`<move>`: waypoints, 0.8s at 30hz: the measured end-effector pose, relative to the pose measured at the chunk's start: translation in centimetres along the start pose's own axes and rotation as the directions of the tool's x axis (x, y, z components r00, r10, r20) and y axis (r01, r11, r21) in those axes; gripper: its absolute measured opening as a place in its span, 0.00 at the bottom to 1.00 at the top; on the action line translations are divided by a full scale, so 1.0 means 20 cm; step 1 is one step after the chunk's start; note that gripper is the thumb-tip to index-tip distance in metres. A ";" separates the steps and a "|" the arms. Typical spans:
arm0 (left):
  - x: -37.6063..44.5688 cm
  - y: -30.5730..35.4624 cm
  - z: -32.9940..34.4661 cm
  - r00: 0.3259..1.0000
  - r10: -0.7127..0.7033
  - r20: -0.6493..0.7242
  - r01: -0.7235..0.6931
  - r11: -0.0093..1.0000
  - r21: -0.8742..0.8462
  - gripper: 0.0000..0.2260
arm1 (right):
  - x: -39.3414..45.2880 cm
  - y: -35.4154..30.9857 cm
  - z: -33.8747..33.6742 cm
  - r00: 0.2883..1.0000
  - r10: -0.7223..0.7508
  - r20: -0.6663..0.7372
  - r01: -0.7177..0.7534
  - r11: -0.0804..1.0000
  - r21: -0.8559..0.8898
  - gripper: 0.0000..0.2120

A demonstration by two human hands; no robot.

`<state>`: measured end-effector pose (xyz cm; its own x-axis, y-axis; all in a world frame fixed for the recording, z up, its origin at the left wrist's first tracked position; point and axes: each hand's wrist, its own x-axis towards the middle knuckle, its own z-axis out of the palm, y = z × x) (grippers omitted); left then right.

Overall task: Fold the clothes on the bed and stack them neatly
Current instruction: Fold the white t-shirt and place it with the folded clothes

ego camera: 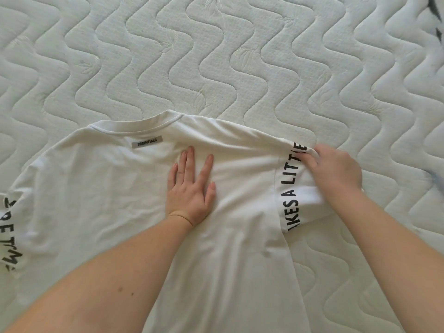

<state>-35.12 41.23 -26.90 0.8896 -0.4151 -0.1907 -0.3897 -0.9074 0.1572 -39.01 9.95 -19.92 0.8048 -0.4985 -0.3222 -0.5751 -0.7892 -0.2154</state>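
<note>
Bare white mattress filling the whole view, quilted in wavy stitched channels with faint leaf motifs between them. Soft, even daylight across the padding, shallow shadows in the seams. Dark blurred object at the top right corner, unidentifiable.

Smooth matt white cloth t-shirt, matt black printed lettering, quilted, finely textured off-white mattress fabric

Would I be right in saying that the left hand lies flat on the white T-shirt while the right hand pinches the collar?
Not quite: in the head view the right hand pinches the lettered sleeve, not the collar. The left hand does lie flat on the white T-shirt.
</note>
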 end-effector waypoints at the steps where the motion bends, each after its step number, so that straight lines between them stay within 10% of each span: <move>1: 0.00 0.00 0.00 1.000 0.002 0.002 -0.002 1.000 -0.001 0.29 | -0.01 0.02 -0.01 1.000 -0.007 -0.007 0.007 1.000 -0.012 0.23; 5: 0.01 -0.01 0.00 1.000 -0.010 0.023 0.011 1.000 -0.015 0.29 | -0.04 0.10 -0.05 0.982 -0.016 0.188 0.032 0.996 -0.087 0.22; 12: 0.06 -0.01 -0.22 0.992 -0.042 0.120 0.072 0.964 -0.257 0.31 | -0.18 0.19 -0.17 0.933 0.057 0.355 -0.181 0.927 0.328 0.12; 15: 0.26 -0.05 -0.37 0.998 -0.003 -0.063 -0.012 0.968 -0.249 0.21 | -0.22 0.21 -0.17 0.893 0.118 0.435 -0.394 0.673 0.626 0.20; 18: 0.54 -0.04 -0.47 0.999 0.028 0.037 -0.025 0.995 -0.101 0.23 | -0.24 0.25 -0.14 0.814 0.106 0.571 -0.568 0.347 0.746 0.28; 24: 0.85 -0.01 -0.58 0.955 0.072 0.286 -0.135 0.970 0.204 0.06 | -0.24 0.29 -0.16 0.926 0.262 0.271 -0.375 0.561 0.738 0.17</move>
<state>-17.15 35.10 -18.91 0.7534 -0.4810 -0.4483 -0.5464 -0.8373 -0.0199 -45.72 6.59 -16.76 0.5547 -0.5715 -0.6047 -0.7325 0.0091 -0.6807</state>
